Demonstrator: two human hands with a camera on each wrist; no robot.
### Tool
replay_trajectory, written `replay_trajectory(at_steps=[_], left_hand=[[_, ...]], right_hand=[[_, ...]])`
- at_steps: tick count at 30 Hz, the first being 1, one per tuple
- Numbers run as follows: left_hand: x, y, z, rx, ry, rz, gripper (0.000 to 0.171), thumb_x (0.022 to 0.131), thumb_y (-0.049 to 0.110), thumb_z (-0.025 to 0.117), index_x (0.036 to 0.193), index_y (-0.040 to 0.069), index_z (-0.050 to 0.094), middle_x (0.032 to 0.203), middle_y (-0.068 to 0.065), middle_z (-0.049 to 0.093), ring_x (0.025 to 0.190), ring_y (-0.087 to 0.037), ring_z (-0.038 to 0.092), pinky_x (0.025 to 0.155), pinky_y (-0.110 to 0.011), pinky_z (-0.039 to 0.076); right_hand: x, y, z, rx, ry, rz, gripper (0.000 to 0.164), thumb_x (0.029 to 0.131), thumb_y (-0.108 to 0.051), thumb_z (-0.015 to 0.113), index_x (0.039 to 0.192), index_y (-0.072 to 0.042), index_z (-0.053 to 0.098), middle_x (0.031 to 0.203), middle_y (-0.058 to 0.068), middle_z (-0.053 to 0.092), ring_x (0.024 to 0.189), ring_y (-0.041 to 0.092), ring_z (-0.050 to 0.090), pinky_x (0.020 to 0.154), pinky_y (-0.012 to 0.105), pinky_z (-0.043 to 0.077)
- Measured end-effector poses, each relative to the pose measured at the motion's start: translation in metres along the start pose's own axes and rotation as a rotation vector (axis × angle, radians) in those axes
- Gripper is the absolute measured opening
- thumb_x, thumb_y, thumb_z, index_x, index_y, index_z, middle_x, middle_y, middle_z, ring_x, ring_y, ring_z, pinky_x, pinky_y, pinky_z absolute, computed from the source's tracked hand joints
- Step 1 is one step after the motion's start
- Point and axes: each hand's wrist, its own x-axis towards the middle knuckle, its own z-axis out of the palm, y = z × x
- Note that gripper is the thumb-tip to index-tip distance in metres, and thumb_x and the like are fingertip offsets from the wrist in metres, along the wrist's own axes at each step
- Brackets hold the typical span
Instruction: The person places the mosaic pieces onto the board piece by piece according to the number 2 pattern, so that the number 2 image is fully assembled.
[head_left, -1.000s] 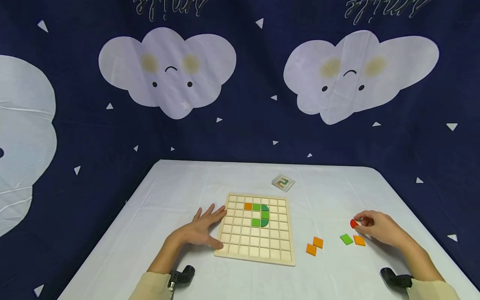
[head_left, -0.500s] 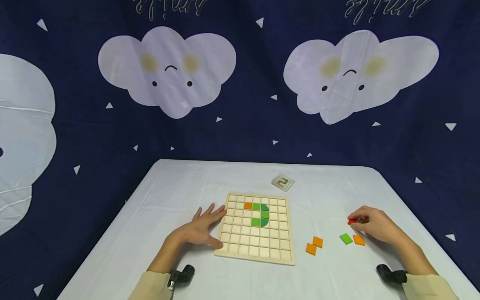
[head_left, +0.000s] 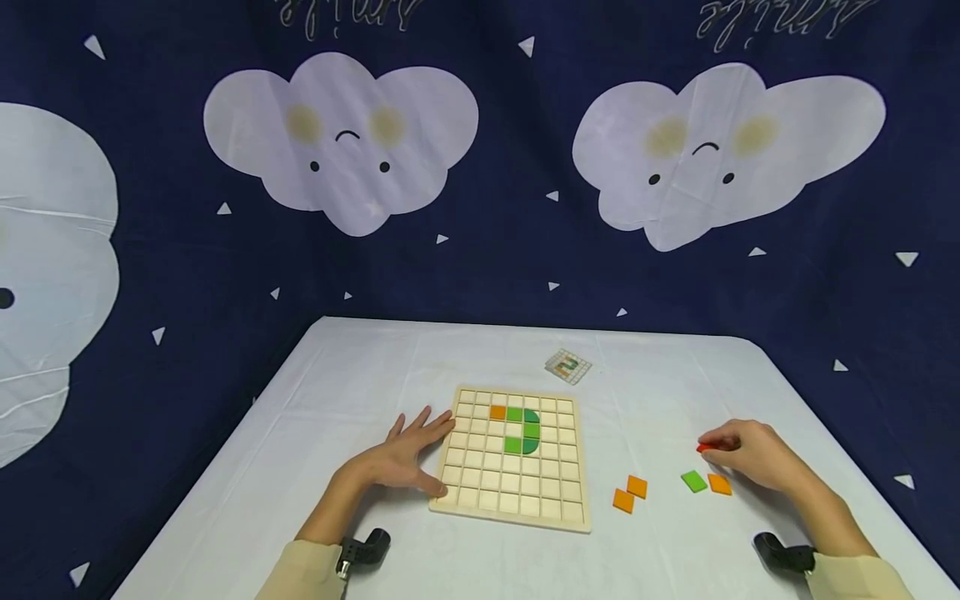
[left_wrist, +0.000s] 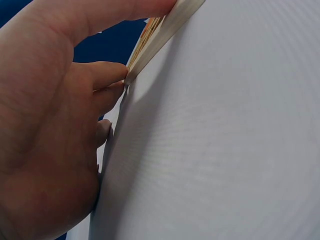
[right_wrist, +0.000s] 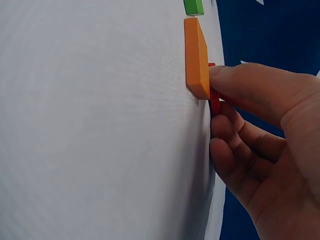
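Note:
My left hand [head_left: 397,458] lies with fingers spread at the left edge of a wooden grid board [head_left: 510,483], thumb on its near left corner and a fingertip on its left rim. Set into the board are an orange square tile [head_left: 497,412], several light green squares and two dark green rounded tiles [head_left: 530,447]. Off to the right, my right hand [head_left: 753,450] pinches a small red tile [head_left: 703,447] between thumb and fingers, low over the table. Fingers cover most of it. An orange tile [right_wrist: 196,60] stands close in front of the thumb in the right wrist view.
A green tile [head_left: 693,481] lies just in front of the right hand, beside the orange one. Two more orange tiles [head_left: 623,500] lie corner to corner right of the board. Behind the board is a small pattern card [head_left: 567,367]. A dark cloud-print curtain [head_left: 510,250] hangs behind the table.
My right hand has shifted slightly left with the red tile, and its fingers now hide more of it. My left hand and the board have stayed in place.

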Motion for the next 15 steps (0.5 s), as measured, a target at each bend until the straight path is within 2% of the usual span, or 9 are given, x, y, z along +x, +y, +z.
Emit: replay_trajectory(at_steps=[6, 15], left_hand=[[0.001, 0.0, 0.0, 0.002, 0.0, -0.007, 0.107, 0.067, 0.053, 0.078, 0.153, 0.018, 0.026, 0.159, 0.005, 0.014, 0.146, -0.025, -0.002, 0.112, -0.055, -0.009], [0.0, 0.001, 0.0, 0.01, 0.002, -0.005, 0.106, 0.068, 0.053, 0.078, 0.153, 0.017, 0.027, 0.159, 0.005, 0.014, 0.145, -0.026, -0.002, 0.112, -0.055, -0.009]], right_hand=[[0.0, -0.007, 0.0, 0.008, 0.021, -0.02, 0.022, 0.08, -0.027, 0.079, 0.098, -0.014, 0.076, 0.087, -0.008, 0.066, 0.077, 0.014, 0.055, 0.065, 0.028, 0.046], [0.007, -0.02, 0.004, 0.026, 0.024, -0.05, 0.022, 0.081, -0.025, 0.078, 0.098, -0.012, 0.075, 0.087, -0.009, 0.065, 0.079, 0.015, 0.054, 0.066, 0.028, 0.047]])
